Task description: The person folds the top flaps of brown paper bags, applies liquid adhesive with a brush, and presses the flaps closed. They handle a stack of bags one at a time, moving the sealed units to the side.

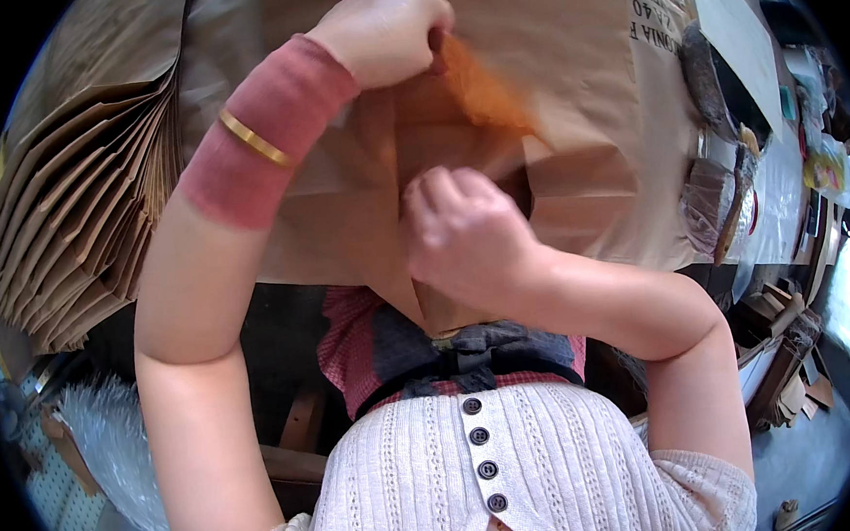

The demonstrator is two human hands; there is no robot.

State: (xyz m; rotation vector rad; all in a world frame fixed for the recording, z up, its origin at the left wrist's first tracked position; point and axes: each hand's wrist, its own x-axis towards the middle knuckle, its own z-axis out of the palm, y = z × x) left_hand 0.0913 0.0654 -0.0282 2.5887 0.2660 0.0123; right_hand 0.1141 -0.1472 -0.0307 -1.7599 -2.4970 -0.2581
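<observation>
My left hand (387,36), its wrist in a dusty-red band with a gold bangle, reaches over a large brown paper sheet or bag (570,91). From its closed fingers a blurred orange piece (485,88) slants down to the right; its kind cannot be made out. Closer to my body, my right hand (467,236) is curled over the folded brown paper and smeared a little by motion. Whatever its fingers hold, if anything, is hidden. Between the two hands the paper stands open in creased folds, with its near end hanging at my lap.
A fanned stack of folded brown paper bags (81,218) lies at the left. Below it is a bundle of clear plastic (116,460). On the right are a dark stone-like piece (709,83), a plastic-wrapped packet (708,204) and scraps of cardboard (773,312).
</observation>
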